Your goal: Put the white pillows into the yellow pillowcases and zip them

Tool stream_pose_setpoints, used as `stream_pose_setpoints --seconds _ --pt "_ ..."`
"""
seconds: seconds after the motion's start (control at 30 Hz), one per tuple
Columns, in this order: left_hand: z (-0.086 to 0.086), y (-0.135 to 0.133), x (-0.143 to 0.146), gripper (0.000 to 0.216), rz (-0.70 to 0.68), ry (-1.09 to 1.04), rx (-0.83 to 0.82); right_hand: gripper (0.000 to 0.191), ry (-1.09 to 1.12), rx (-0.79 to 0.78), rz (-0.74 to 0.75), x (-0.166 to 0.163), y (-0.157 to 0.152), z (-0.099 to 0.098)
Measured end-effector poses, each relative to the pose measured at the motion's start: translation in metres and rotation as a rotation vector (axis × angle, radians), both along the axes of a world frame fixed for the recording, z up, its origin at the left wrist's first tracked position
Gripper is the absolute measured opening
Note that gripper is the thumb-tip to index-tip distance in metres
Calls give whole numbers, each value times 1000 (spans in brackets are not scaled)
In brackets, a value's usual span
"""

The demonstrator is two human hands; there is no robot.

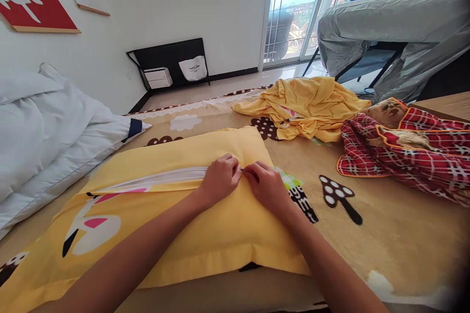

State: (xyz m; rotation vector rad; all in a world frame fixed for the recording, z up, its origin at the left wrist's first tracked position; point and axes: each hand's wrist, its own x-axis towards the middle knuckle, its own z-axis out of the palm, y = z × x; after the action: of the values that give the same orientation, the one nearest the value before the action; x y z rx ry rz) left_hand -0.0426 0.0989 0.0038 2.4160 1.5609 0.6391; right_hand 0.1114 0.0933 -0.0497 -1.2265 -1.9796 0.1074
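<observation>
A pillow in a yellow pillowcase (205,234) lies on the bed in front of me. Its opening runs across the top side, and the white pillow (157,179) shows through the gap. My left hand (219,178) is closed on the fabric at the right end of the opening. My right hand (266,186) is closed in a pinch right beside it, on what looks like a small zipper pull (242,169). The two hands almost touch.
A white duvet (44,127) is heaped at the left. A crumpled yellow cloth (308,107) and a red plaid cloth (407,149) lie at the far right on the tan patterned bedspread (385,225). A covered table stands by the glass door.
</observation>
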Motion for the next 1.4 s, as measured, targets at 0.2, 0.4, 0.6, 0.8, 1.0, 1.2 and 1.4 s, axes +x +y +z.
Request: stream_pose_setpoints --seconds 0.2,0.4,0.6,0.8,1.0,1.2,1.4 --pt "-2 -1 4 19 24 153 133 18 -37 88 32 3 1 -5" --pt "-1 -3 0 20 30 10 29 12 119 -150 292 19 16 15" --pt "6 -2 -4 20 -19 -70 -116 7 149 -307 471 29 32 25" --pt "16 3 -3 21 -119 -18 -166 10 194 -258 494 29 29 21" --pt "21 4 -4 22 -142 20 -200 12 241 -257 529 30 28 19" --pt "21 6 -6 17 -213 13 -222 12 294 -285 560 31 27 18" --pt "22 14 -2 17 -184 -58 -321 11 297 -293 634 32 34 13"
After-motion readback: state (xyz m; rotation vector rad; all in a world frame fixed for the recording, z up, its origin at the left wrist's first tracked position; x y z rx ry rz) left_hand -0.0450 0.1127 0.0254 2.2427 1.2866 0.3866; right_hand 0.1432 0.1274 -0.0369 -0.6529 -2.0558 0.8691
